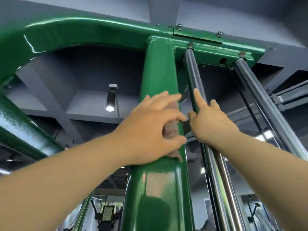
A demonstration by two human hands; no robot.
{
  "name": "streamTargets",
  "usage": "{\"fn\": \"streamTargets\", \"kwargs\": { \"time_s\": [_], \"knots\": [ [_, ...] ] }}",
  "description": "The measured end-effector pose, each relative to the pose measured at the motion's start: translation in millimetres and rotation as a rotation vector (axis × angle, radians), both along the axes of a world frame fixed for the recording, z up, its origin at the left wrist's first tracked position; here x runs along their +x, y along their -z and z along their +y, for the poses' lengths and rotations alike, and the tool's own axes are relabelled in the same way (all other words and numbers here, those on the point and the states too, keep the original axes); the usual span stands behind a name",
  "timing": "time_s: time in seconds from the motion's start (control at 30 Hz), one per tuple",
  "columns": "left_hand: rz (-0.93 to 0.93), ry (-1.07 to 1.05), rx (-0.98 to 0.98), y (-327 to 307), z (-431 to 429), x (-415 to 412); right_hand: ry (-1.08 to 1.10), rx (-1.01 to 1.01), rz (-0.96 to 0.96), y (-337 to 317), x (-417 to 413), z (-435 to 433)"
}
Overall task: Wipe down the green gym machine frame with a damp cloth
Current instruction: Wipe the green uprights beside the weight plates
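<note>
Cloth (170, 130) sits bunched under my left hand (150, 130), fingers spread wide to press it flat against the green post (158, 70) below the top beam (83, 30). Right of the post, my right hand (211, 124) wraps the steel rod (191, 70), I judge to steady me while reaching up.

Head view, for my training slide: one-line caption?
Left hand presses cloth on green upright; right hand steadies on guide rod.
</note>
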State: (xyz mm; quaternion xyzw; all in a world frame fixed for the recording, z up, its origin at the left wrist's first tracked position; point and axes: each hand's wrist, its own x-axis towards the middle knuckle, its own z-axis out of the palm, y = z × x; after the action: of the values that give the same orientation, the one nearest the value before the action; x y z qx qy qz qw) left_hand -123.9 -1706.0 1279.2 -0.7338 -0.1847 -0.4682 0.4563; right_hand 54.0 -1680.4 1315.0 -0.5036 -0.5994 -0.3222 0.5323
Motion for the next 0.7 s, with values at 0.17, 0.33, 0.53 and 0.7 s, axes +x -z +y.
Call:
{"fn": "streamTargets", "kwargs": {
  "time_s": [0.17,0.33,0.53,0.7],
  "knots": [
    [0.075,-0.117,0.004,-37.3,-0.8,4.1,0.006,0.010,0.111,-30.6,-9.3,-16.0],
    [-0.321,0.114,0.010,-176.7,2.3,16.1,0.025,0.049,0.165,-82.1,-6.2,-8.7],
    [-0.294,0.092,-0.037,-173.0,-3.2,7.4,-0.023,0.076,0.223,-98.3,-9.7,-6.6],
    [0.019,-0.108,-0.241,-84.0,-10.2,-2.9,-0.036,0.165,0.223,-86.6,-6.9,-9.4]
  ]
}}
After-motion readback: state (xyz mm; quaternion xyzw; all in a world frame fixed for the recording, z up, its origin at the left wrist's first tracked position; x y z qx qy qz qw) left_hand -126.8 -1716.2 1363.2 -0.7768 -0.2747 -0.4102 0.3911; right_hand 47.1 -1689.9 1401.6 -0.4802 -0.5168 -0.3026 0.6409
